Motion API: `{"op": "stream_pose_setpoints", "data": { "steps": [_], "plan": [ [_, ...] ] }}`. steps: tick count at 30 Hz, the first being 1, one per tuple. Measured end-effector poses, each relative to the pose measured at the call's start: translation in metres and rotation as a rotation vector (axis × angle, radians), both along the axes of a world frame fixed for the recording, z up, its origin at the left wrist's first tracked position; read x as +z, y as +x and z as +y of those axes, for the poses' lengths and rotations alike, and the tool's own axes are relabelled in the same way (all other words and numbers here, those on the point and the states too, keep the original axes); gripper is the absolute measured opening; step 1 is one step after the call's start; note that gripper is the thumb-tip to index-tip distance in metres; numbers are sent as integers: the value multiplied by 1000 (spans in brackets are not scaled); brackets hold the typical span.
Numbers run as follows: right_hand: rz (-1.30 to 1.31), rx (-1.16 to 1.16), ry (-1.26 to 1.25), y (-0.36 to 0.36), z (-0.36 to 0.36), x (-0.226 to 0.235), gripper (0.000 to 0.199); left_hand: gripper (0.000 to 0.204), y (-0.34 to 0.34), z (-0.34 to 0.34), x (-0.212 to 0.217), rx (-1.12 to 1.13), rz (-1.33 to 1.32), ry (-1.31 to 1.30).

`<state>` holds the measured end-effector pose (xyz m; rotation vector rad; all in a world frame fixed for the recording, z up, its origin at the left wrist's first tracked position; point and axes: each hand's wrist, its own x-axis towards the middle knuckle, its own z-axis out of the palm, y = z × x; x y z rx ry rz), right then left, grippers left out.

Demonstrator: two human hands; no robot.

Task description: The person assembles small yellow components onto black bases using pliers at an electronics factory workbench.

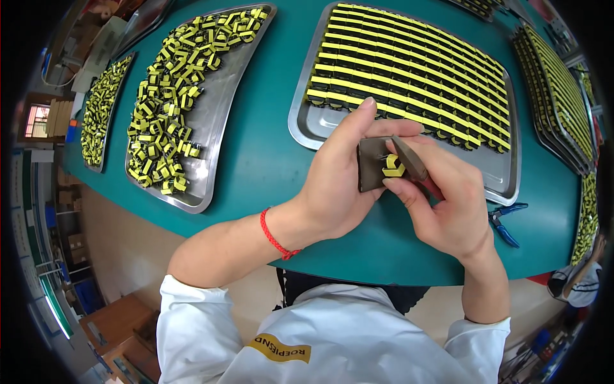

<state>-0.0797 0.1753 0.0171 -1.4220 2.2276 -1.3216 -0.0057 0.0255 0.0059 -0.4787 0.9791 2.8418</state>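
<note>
My left hand point(332, 173) is wrapped round a dark, flat, square block point(371, 168), with the thumb stretched out along its far side. Against the block's face sits a small yellow-wrapped component point(393, 168) with thin wire ends. My right hand point(448, 195) grips a hand tool point(410, 160) with a dark metal head and a red handle; its head lies right beside the component. The right thumb and fingertips are close to the component, but whether they touch it is hard to see.
Beyond my hands stands a metal tray point(300, 121) with neat rows of the yellow-and-black components. A second tray point(214, 137), at left, holds a loose heap, and another heap point(102, 115) lies further left. Blue pliers point(505, 224) rest at right, near stacked full trays point(556, 102).
</note>
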Motion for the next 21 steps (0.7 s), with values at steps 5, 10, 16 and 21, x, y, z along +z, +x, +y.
{"op": "stream_pose_setpoints", "data": {
  "steps": [5,10,16,21],
  "plan": [
    [88,36,-93,-1,-2,-4,33,67,4,0,-3,15,70,-88],
    [-231,-80,-123,8,-2,-11,38,61,6,-2,-13,48,240,-283],
    [-300,-18,-117,9,2,-8,40,59,8,-3,-14,83,396,-581],
    [-325,-34,-142,12,2,-10,40,60,10,-3,-14,58,412,-556]
  ]
}}
